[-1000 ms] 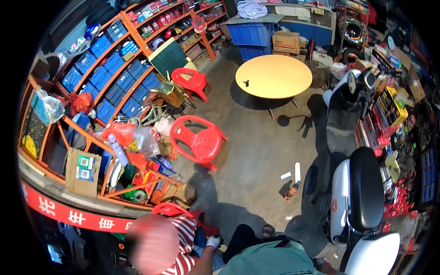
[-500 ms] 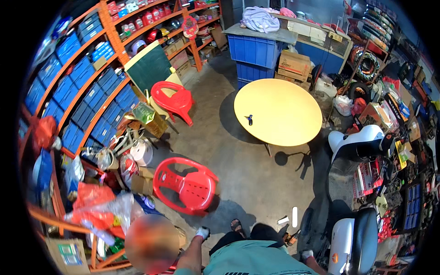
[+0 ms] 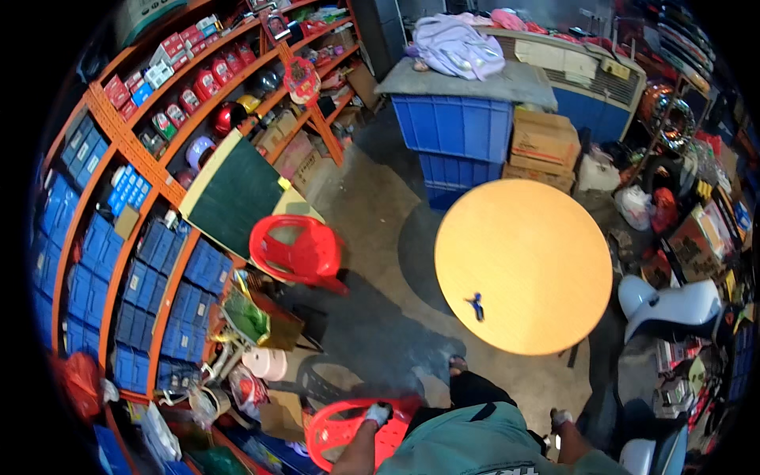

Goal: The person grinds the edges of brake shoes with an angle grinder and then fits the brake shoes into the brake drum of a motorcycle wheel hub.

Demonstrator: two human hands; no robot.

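Observation:
My left hand [image 3: 380, 412], in a whitish glove with grey at the fingers, is low in front of the red plastic chair [image 3: 332, 431]. Whether it touches the chair I cannot make out. On my other side, my gloved right hand [image 3: 560, 418] hangs low beside my body, below the round table, with no object visible in it. The fingers of both hands are too small to read. Ahead of me stands the round yellow table [image 3: 538, 261]. Close to its near left edge lies a small dark blue, tool-like thing [image 3: 476, 306] with a short side arm.
Orange shelving [image 3: 134, 174] with blue bins lines the left. A second red chair [image 3: 297, 249] stands by a green board [image 3: 237, 190]. Stacked blue crates [image 3: 451, 131] and cardboard boxes [image 3: 542, 142] are behind the table. A white scooter [image 3: 669, 309] stands at the right.
I have stepped forward and my view has shifted. The table appears nearer, and the closer red chair is now beside me under my left hand. The blue thing still lies on the table.

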